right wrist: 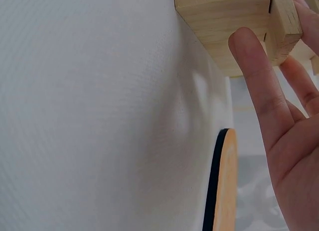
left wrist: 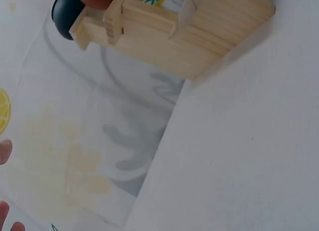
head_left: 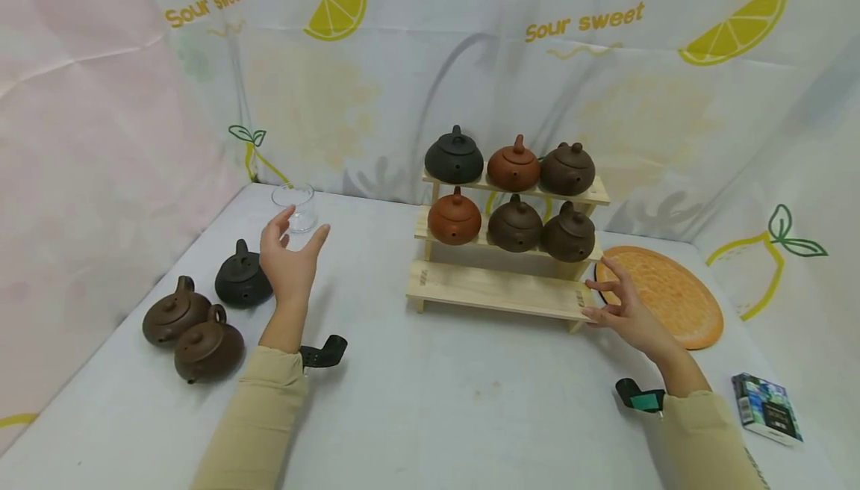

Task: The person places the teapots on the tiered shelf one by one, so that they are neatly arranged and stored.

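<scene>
My right hand [head_left: 625,307] grips the right end of the wooden tiered stand [head_left: 497,288]. In the right wrist view its fingers [right wrist: 261,86] lie around the end of a board. Three teapots stand on the top tier: a black one [head_left: 454,157], a reddish one [head_left: 513,166] and a brown one [head_left: 567,169]. The middle tier bears another reddish teapot [head_left: 455,219] and two brown ones. My left hand [head_left: 290,258] is raised, thumb and fingers apart, holding nothing. It is nearest a clear glass cup [head_left: 298,214] and a black teapot [head_left: 242,281].
Two brown teapots [head_left: 176,312] stand close together at the left of the white table [head_left: 430,415]. A round, pizza-patterned board [head_left: 665,296] lies right of the stand. A small box [head_left: 767,408] lies at the right edge. Printed cloth hangs behind the table.
</scene>
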The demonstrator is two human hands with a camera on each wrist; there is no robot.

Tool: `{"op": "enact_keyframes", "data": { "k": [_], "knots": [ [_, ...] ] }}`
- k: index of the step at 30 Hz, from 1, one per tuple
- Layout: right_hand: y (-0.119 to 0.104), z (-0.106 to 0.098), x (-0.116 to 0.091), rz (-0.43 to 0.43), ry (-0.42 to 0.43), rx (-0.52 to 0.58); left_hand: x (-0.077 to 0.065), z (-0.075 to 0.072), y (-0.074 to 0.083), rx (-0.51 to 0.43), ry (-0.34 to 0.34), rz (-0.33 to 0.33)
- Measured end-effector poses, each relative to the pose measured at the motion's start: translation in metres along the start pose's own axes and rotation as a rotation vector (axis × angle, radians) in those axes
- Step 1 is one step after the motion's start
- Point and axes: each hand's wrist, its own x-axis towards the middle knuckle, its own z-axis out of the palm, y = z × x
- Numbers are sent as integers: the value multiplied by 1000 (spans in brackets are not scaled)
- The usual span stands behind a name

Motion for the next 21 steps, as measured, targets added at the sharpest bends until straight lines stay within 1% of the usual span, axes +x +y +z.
{"op": "enact_keyframes", "data": {
  "k": [3,6,9,12,14,17,19,21],
  "knots": [
    [0,0,0,11,0,-6,4,-7,-7,54,78,-47],
    [0,0,0,27,3,-15,6,-14,-10,100,146,-91],
    [1,0,0,35,4,-20,8,-20,-14,161,214,-99],
    [1,0,0,23,1,-15,10,-25,-18,233,261,-138],
    [2,0,0,16,-2,-12,11,-27,-19,257,258,-193],
    [2,-1,-1,8,0,-8,13,-31,-19,261,225,-299],
    [3,-1,-1,11,0,-8,16,-33,-18,246,188,-364],
    [2,-1,-1,10,0,-7,18,-35,-17,264,151,-413]
  ]
}}
